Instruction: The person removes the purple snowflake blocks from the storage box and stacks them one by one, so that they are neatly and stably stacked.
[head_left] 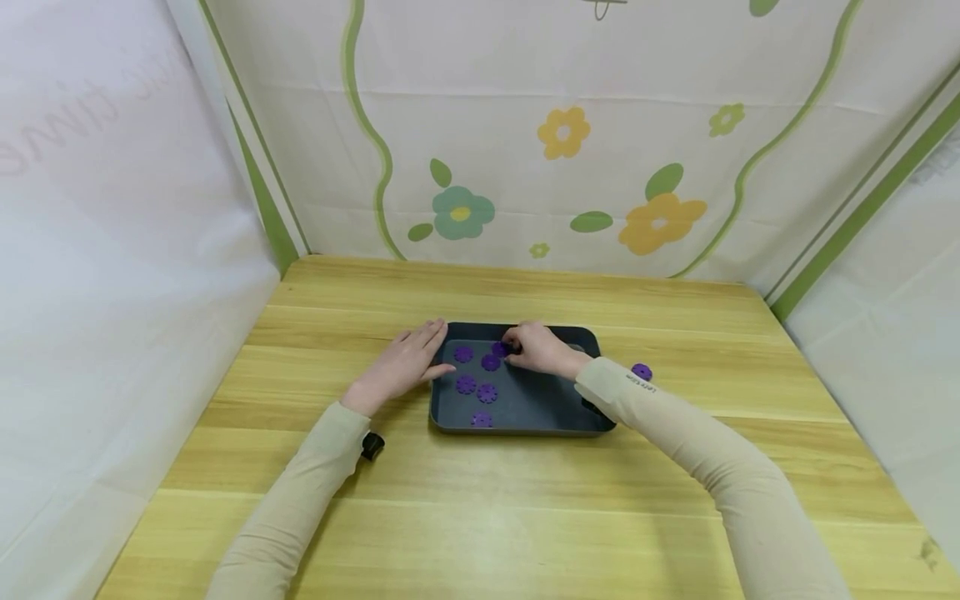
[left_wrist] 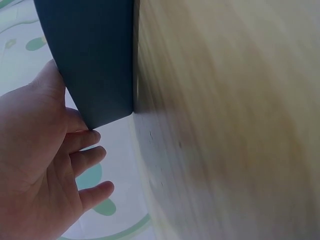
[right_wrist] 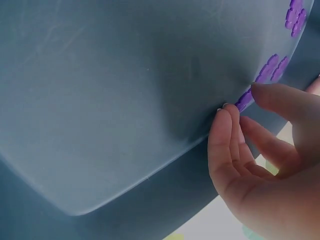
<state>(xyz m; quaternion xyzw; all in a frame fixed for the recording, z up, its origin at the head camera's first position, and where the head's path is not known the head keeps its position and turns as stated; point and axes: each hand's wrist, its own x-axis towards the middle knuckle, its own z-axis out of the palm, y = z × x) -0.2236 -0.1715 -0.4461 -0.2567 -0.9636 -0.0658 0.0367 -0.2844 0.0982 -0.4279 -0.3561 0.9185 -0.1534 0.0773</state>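
Note:
A dark grey tray [head_left: 540,408] lies mid-table with several purple flower-shaped discs [head_left: 487,392] on its floor. My left hand [head_left: 420,354] lies flat with straight fingers against the tray's left rim; the left wrist view shows those fingers [left_wrist: 87,155] beside the tray's corner [left_wrist: 95,55]. My right hand [head_left: 513,346] reaches into the tray's far part and pinches one purple disc [head_left: 500,348]. In the right wrist view my fingertips [right_wrist: 227,112] meet that disc [right_wrist: 245,100] on the tray floor [right_wrist: 115,100]. Two more discs [right_wrist: 272,67] lie beyond it.
One purple disc [head_left: 641,372] lies on the wooden table [head_left: 480,517] just right of the tray. White flowered cloth walls [head_left: 562,133] close in the back and both sides. A black wrist mount [head_left: 372,445] shows under my left sleeve.

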